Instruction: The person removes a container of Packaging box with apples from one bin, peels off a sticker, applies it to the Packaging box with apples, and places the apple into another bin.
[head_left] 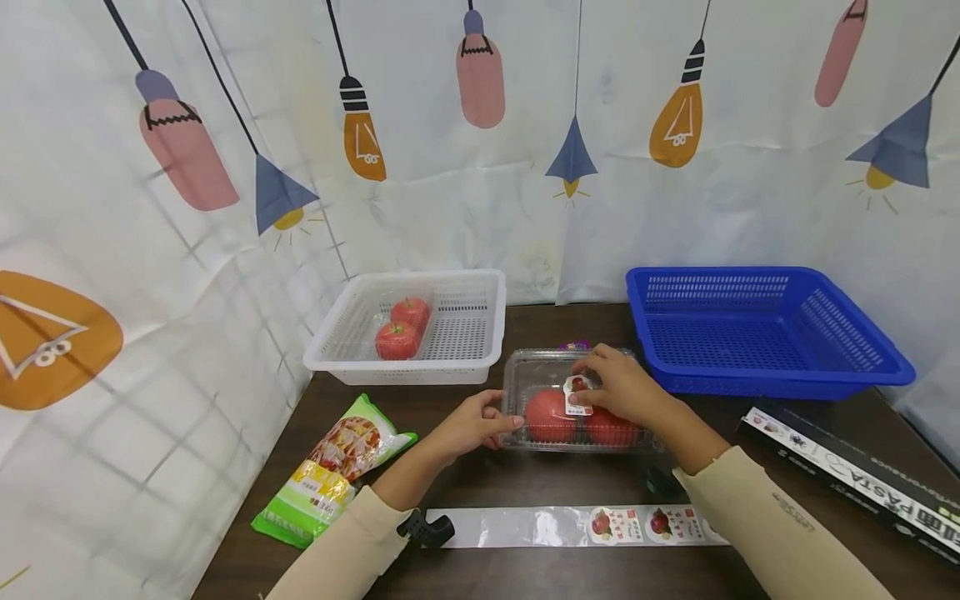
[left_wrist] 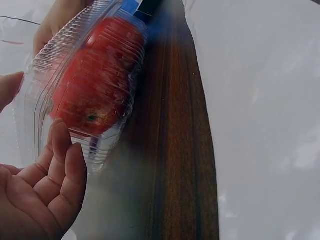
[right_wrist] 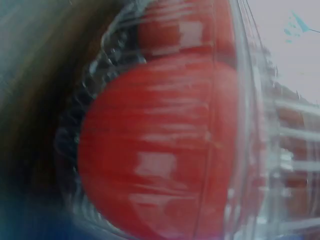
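A clear plastic clamshell box (head_left: 525,371) with two red apples (head_left: 551,417) inside rests on the dark table. My left hand (head_left: 480,421) holds its left end, thumb on the front side and fingers at the edge. The left wrist view shows this hand's bent fingers (left_wrist: 65,165) against the box end, beside an apple (left_wrist: 92,95). My right hand (head_left: 618,387) reaches over the lid, its thumb on a white fruit label (head_left: 577,404) there and the other fingertips just behind it. In the right wrist view an apple (right_wrist: 160,145) fills the middle, behind ribbed plastic; the hand is hidden.
A white basket (head_left: 330,354) holds another clear box with two apples. At the back right stands a blue basket (head_left: 765,379). A green food bag (head_left: 333,475) lies left, a long black-and-white carton (head_left: 855,475) right. A label strip (head_left: 517,527) stretches along the front.
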